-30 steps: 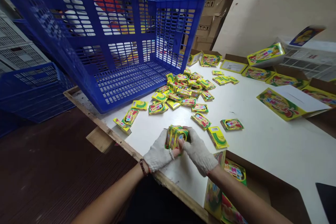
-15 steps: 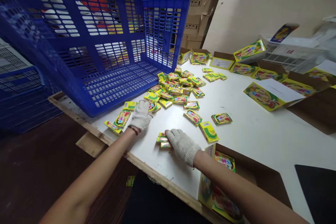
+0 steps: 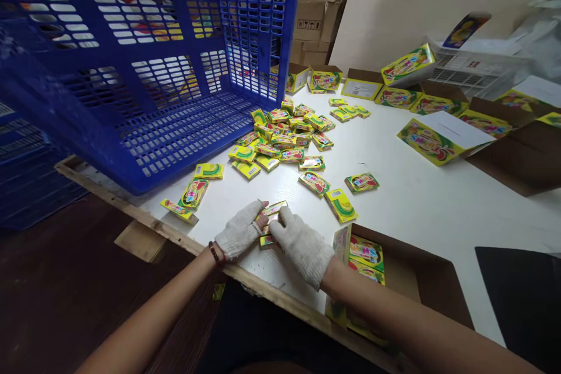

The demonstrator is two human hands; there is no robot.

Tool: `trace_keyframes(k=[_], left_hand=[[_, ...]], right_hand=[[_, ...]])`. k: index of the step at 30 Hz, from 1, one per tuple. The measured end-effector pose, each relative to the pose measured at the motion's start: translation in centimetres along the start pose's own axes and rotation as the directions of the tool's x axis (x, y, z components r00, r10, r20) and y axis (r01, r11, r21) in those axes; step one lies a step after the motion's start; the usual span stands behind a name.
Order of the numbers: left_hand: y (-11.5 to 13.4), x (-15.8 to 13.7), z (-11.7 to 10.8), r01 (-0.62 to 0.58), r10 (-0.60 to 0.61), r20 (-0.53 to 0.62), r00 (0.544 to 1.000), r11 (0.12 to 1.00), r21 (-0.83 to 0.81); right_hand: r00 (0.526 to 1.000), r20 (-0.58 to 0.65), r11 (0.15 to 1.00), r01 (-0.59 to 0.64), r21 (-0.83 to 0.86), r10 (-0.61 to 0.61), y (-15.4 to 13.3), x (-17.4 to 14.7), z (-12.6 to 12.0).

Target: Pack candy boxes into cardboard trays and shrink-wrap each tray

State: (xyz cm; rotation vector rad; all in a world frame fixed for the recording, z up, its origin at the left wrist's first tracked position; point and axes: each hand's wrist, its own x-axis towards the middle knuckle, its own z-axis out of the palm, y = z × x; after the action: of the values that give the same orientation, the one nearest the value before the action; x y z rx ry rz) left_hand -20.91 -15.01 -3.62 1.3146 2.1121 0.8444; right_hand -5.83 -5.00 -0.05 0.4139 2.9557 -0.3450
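Note:
Both hands wear white knitted gloves and meet near the table's front edge. Between them is a small group of flat yellow-green printed boxes, partly covered by the fingers. My left hand pinches the group from the left, bare fingertips showing at the glove's end. From the right, my right hand closes its thumb and fingers on the same boxes. A loose pile of similar small boxes lies beyond the hands. Under my right forearm stands an open carton with several small boxes inside.
A large blue plastic crate lies tipped on its side at the left, its opening toward the pile. Printed yellow cartons line the table's back. A black flat sheet lies at right. The wooden table edge runs along the front.
My left hand has come from the pile's near edge back toward me, bringing a box to the ones at my right hand. My right hand has stayed close to its place. The view has shifted slightly.

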Motion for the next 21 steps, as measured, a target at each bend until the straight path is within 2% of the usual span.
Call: trace_keyframes(k=[3,6,10,12,14,17,18,19,21], left_hand=[[0.2,-0.3,0.2,-0.002,0.003,0.005,1.000,0.991,-0.133],[0.5,0.2,-0.1,0.051,-0.043,0.056,0.998,0.985,-0.167],[0.3,1.0,-0.5,0.117,-0.113,0.058,0.992,0.990,-0.077],[0.1,1.2,-0.7,0.156,-0.156,0.023,0.987,0.988,0.004],[-0.2,1.3,-0.8,0.139,-0.139,-0.002,0.990,0.988,0.069],[-0.1,1.2,-0.9,0.066,-0.067,0.002,0.998,0.989,0.134],[0.1,1.1,-1.0,0.076,-0.079,0.009,0.997,0.985,0.153],[0.5,1.0,-1.1,0.112,-0.114,0.002,0.994,0.980,0.165],[1.7,0.5,-1.1,0.216,-0.209,-0.059,0.976,0.964,0.153]], right_hand=[[0.988,-0.076,0.983,0.126,-0.133,-0.137,-1.0,-0.9,-0.6],[0.978,-0.113,0.979,0.163,-0.122,-0.177,-1.7,-1.2,-0.7],[0.988,-0.107,0.993,0.109,-0.045,-0.113,-1.7,0.2,-0.4],[0.984,-0.100,0.989,0.144,-0.034,-0.146,-1.5,0.7,-0.8],[0.981,-0.075,0.984,0.181,-0.003,-0.180,-0.9,0.3,-2.1],[0.983,-0.097,0.977,0.167,0.133,-0.154,2.0,-3.2,-6.2],[0.980,-0.149,0.971,0.158,0.178,-0.132,3.6,-5.1,-7.9],[0.985,-0.143,0.965,0.125,0.231,-0.093,5.3,-7.2,-9.5],[1.000,0.024,0.949,-0.027,0.313,0.020,9.0,-11.3,-11.7]])
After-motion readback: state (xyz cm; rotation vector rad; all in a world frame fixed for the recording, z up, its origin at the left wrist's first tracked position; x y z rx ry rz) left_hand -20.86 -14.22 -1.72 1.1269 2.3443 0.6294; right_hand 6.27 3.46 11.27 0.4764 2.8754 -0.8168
